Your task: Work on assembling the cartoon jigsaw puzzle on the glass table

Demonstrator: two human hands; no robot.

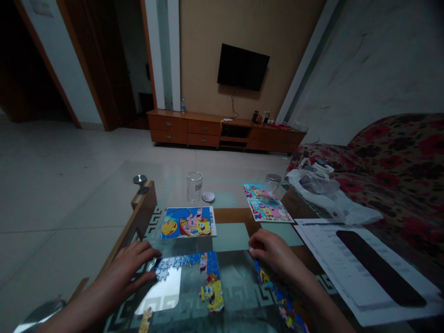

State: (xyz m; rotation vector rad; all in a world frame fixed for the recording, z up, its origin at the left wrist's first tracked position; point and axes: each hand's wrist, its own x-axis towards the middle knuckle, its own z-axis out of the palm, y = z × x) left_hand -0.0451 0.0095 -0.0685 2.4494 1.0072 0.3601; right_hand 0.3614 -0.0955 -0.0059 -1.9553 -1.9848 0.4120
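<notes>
A partly built cartoon jigsaw (204, 277) lies on the glass table (236, 233) right in front of me. My left hand (130, 266) rests flat on the glass, fingers stretched out, touching the jigsaw's left edge. My right hand (274, 252) hovers to the jigsaw's right with fingers curled together over a row of loose pieces (277, 296); whether it holds a piece I cannot make out. A finished cartoon picture (188, 223) lies just beyond the jigsaw.
A drinking glass (194, 187) and a small round lid (208, 196) stand farther back. Two more picture cards (267, 203) lie back right beside a jar (273, 181). Printed sheets with a dark strip (378, 268) cover the right. A plastic bag (322, 189) and floral sofa (398, 162) lie beyond.
</notes>
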